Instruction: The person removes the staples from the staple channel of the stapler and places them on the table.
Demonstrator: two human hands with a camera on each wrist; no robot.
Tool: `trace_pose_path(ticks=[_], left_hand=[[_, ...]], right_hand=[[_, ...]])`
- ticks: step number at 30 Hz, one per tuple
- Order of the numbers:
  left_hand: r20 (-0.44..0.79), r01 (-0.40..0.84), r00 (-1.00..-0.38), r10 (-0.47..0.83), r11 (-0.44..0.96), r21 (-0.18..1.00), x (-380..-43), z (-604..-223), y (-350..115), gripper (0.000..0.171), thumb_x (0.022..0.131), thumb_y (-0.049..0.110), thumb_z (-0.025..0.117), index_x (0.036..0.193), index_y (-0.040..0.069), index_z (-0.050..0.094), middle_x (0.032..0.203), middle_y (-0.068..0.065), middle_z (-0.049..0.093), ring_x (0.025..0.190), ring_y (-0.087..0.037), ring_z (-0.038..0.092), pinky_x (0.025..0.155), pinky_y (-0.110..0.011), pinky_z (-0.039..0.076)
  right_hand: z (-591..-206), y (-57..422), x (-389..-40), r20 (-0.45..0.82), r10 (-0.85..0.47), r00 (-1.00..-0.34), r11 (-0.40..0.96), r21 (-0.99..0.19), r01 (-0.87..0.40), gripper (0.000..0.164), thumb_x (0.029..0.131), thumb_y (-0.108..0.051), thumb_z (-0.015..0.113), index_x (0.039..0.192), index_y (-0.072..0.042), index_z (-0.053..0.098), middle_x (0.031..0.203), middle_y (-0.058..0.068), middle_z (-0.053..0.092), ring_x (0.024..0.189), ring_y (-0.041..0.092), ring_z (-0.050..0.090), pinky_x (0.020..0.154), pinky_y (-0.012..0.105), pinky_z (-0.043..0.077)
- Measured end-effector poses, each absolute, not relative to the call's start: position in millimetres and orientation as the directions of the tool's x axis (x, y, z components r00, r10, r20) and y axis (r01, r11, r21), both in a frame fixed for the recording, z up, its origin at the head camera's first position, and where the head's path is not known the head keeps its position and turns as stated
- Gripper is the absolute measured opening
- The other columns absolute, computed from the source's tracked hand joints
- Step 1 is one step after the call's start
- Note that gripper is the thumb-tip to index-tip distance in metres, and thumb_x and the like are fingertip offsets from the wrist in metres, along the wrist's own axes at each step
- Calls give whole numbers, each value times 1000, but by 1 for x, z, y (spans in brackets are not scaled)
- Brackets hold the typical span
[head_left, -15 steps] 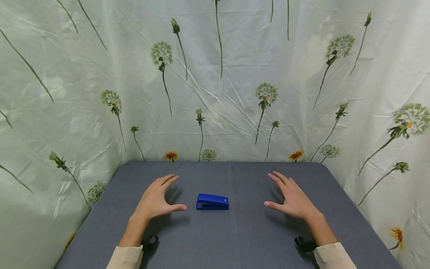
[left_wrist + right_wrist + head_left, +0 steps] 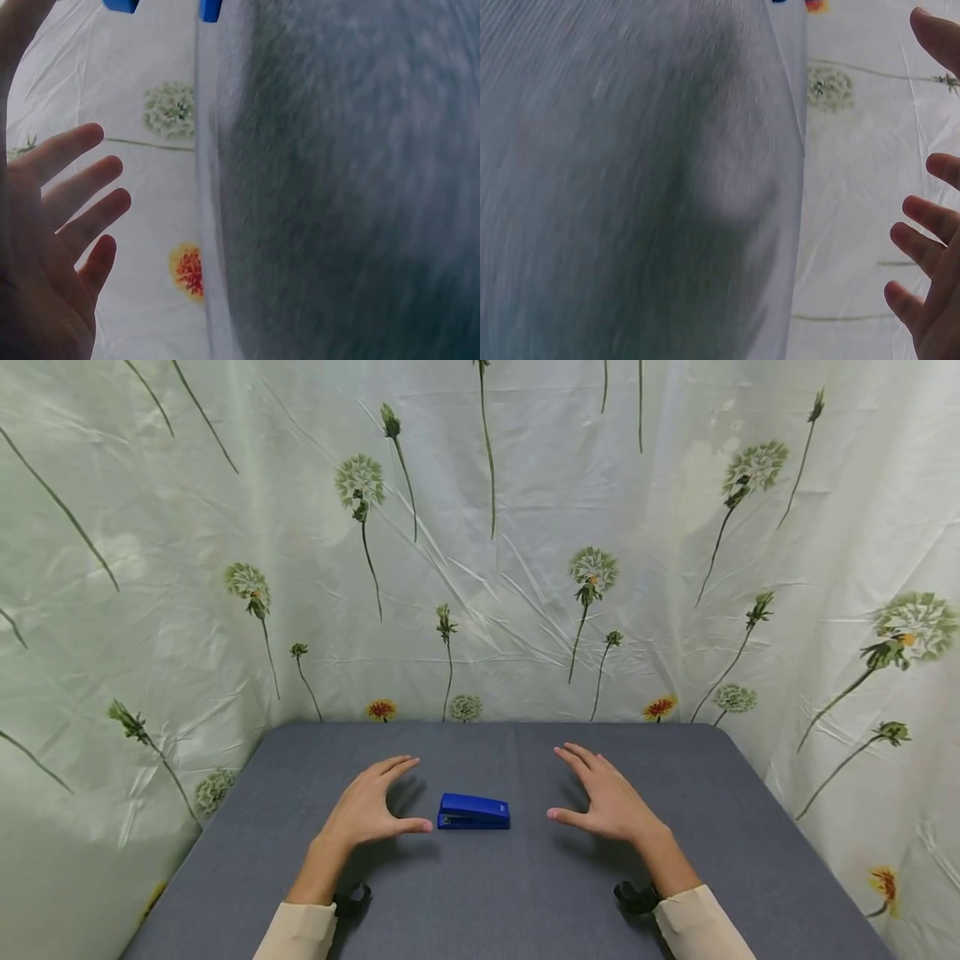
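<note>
A blue stapler lies on the grey table in the head view, its long side running left to right. Just left of it is my left hand, thumb and fingers spread apart, with the thumb tip close to the stapler's end. My right hand hovers farther off on the right side, also spread and holding nothing. At the top edge of the left wrist view, blue parts of the stapler show beyond the left hand. The right wrist view has the spread fingers of the right hand at its edge.
The grey cloth-covered table reaches back to a pale curtain printed with dandelions, which also hangs along both sides. A black band sits on each wrist, below the cream sleeves' cuffs.
Both hands have moved inward toward the stapler, the right one farther to the left than the left one went right. The stapler stays in place.
</note>
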State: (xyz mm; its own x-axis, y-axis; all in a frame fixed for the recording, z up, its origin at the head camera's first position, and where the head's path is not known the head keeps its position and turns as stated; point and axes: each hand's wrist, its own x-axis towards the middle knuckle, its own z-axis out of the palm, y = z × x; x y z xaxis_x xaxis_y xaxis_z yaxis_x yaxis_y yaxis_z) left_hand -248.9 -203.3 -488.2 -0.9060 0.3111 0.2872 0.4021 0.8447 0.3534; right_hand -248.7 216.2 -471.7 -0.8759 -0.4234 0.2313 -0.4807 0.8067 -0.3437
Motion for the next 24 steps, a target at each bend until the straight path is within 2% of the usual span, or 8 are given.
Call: trace_pose_path(ticks=[13, 24], left_hand=[[276, 427, -899, 341, 826, 369, -254, -499, -185, 108, 61, 88, 75, 149, 27, 57, 150, -4, 56, 137, -33, 54, 106, -64, 44], [270, 420, -902, 336, 826, 375, -255, -504, -175, 107, 60, 86, 77, 146, 26, 60, 148, -5, 59, 135, -32, 55, 106, -62, 45]], right_hand=[[-476, 177, -252, 232, -439, -868, 781, -379, -496, 99, 84, -71, 69, 163, -25, 32, 167, 7, 34, 150, 37, 39, 115, 64, 34], [-478, 148, -252, 198, -459, -866, 763, -412, -498, 97, 85, -75, 64, 164, -29, 30, 167, 3, 34, 150, 32, 39, 115, 62, 36]])
